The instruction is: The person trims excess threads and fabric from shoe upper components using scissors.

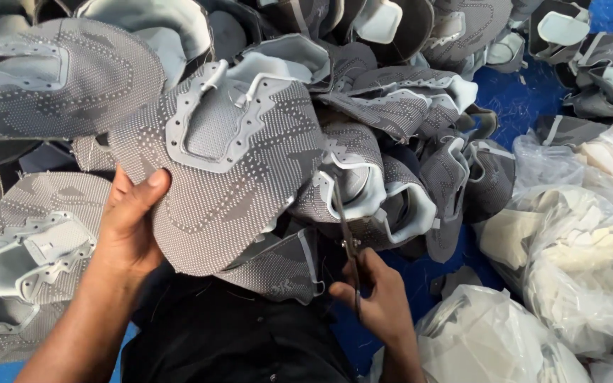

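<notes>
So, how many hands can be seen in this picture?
2. The left hand grips the grey shoe upper at its left edge; the right hand holds scissors at lower centre.

The flat knitted shoe upper (228, 177) in my left hand (130, 227) is mid-grey, speckled all over with small white dots and crossed by darker grey camouflage-like patches, with a pale grey trim panel around its lace opening. The thin metal scissors (345, 227) in my right hand (377, 301) are dark, almost black. The heaped shoe uppers (406, 106) behind show the same grey dotted knit with light grey-white linings. The floor covering (526, 99) is bright blue. The clear plastic bags (576, 269) hold cream-white pieces. My lap garment (228, 340) is plain black.
</notes>
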